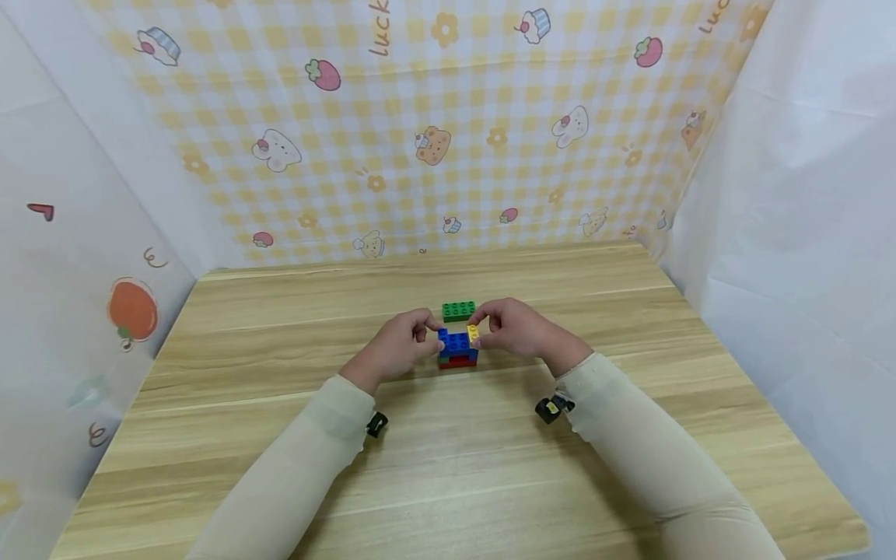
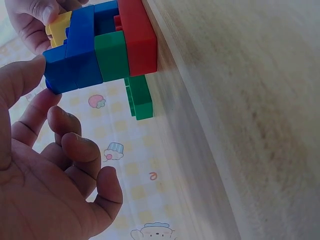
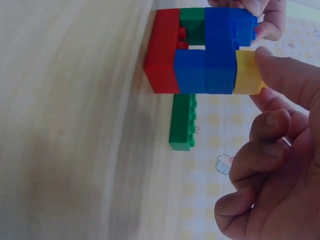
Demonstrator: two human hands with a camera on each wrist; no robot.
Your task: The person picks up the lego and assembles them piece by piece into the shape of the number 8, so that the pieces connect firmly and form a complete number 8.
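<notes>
A small stack of toy building bricks stands on the table, with a red brick point(image 1: 458, 364) at its base. Above that, a green brick point(image 2: 112, 56) and a blue brick point(image 3: 190, 72) sit apart with a gap between them, bridged by a long blue brick point(image 3: 220, 65). My left hand point(image 1: 399, 348) pinches a small blue brick point(image 2: 56, 70) on the stack's top left between thumb and index finger. At the top right, my right hand point(image 1: 519, 330) pinches a yellow brick point(image 3: 248, 73); its other fingers are curled loosely.
Behind the stack lies a separate green brick point(image 1: 458, 313) with studs up. The wooden table point(image 1: 462, 467) meets a checked cloth backdrop point(image 1: 448, 93), and white cloth hangs at both sides. Dark wrist devices point(image 1: 549, 409) sit below the sleeves.
</notes>
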